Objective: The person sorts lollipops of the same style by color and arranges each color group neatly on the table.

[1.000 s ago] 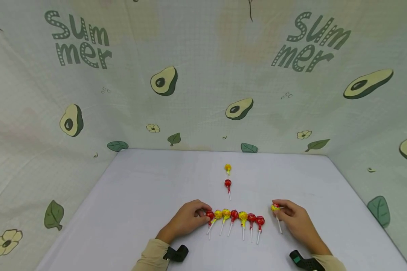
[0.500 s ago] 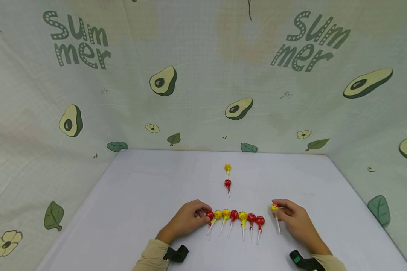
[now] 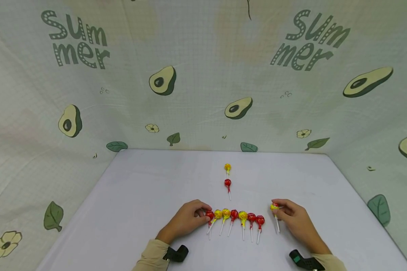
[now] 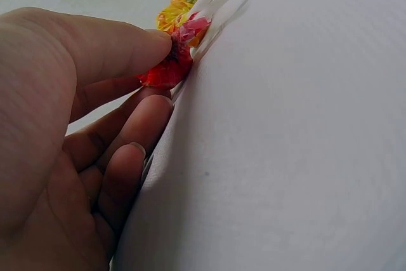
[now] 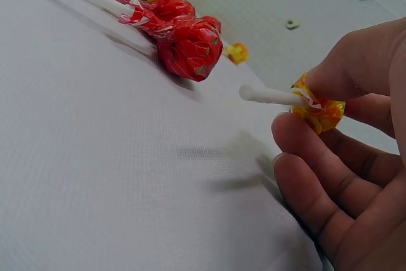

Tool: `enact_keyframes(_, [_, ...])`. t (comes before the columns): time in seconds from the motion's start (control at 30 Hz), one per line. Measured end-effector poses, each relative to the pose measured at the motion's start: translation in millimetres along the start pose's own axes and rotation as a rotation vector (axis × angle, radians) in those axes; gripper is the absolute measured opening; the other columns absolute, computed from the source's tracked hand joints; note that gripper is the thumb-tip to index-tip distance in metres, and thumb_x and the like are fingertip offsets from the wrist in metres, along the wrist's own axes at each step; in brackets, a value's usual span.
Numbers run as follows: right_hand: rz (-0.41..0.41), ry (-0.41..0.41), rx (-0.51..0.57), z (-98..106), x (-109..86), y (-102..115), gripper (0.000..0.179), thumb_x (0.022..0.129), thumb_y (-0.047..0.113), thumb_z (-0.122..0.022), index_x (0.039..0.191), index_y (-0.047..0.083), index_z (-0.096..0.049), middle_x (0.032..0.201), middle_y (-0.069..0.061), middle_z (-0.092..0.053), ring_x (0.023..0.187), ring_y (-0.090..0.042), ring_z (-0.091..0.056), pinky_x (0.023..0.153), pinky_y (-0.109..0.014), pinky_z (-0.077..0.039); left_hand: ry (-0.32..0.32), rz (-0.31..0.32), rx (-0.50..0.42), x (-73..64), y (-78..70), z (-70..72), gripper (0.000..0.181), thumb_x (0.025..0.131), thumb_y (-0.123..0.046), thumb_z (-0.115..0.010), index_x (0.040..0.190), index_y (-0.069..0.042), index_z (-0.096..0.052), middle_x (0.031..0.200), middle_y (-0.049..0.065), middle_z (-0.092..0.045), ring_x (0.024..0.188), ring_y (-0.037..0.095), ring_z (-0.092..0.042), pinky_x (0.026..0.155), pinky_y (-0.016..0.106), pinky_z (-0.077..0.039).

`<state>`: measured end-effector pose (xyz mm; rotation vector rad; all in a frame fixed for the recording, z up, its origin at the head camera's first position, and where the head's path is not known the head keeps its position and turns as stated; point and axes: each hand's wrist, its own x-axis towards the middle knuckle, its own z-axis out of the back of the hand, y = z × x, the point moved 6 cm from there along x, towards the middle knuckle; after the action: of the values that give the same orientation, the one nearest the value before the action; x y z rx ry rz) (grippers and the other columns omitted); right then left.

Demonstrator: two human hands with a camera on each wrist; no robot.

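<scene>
My left hand (image 3: 186, 219) pinches the candy head of a red lollipop (image 4: 166, 73) between thumb and index finger, at the left end of a row on the table. To its right lie yellow lollipops (image 3: 226, 214) and red ones, side by side with white sticks toward me. A red lollipop (image 5: 190, 50) ends the row on the right. Apart from it, my right hand (image 3: 299, 221) holds a yellow lollipop (image 5: 320, 113) by its wrapped head, a bit of red showing on it. In the right wrist view its white stick points left, above a shadow on the table.
Beyond the row, a yellow lollipop (image 3: 227, 167) and a red lollipop (image 3: 227, 183) lie in line, one behind the other. The white table (image 3: 156, 177) meets a cloth backdrop (image 3: 196, 75) printed with avocados and leaves. Black straps (image 3: 176, 254) sit on both wrists.
In my right hand, the yellow lollipop's stick has swung slightly left at its lower end. My left hand and the row stay where they were.
</scene>
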<state>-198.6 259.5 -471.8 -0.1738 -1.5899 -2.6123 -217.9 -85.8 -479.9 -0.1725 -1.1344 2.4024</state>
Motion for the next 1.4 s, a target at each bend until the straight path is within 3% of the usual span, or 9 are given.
enact_keyframes(0.77, [-0.001, -0.006, 0.017, -1.5, 0.1, -2.8, 0.031, 0.093, 0.010, -0.072, 0.120, -0.002, -0.067, 0.104, -0.014, -0.071, 0.074, -0.013, -0.066, 0.065, -0.029, -0.056, -0.003, -0.009, 0.001, -0.8, -0.9, -0.1, 0.022, 0.093, -0.024, -0.073, 0.113, -0.018, -0.072, 0.097, -0.013, -0.062, 0.080, 0.002, -0.057, 0.072, 0.024, -0.048])
enact_keyframes(1.2, [-0.045, 0.012, 0.013, -2.7, 1.7, -6.0, 0.035, 0.094, 0.015, -0.072, 0.125, -0.001, -0.065, 0.109, -0.013, -0.070, 0.076, -0.014, -0.065, 0.066, -0.029, -0.055, -0.006, -0.024, 0.002, -0.9, 0.9, -0.5, 0.022, 0.094, -0.028, -0.072, 0.114, -0.019, -0.073, 0.097, -0.014, -0.062, 0.080, 0.002, -0.057, 0.072, 0.024, -0.048])
enact_keyframes(1.4, [-0.019, 0.013, 0.013, -0.3, 4.8, -2.9, 0.035, 0.094, 0.015, -0.072, 0.125, 0.000, -0.065, 0.109, -0.013, -0.070, 0.076, -0.014, -0.066, 0.065, -0.030, -0.055, -0.008, -0.019, -0.001, 0.5, 1.1, -0.9, 0.022, 0.094, -0.028, -0.072, 0.114, -0.020, -0.072, 0.098, -0.014, -0.062, 0.081, 0.002, -0.057, 0.073, 0.024, -0.048])
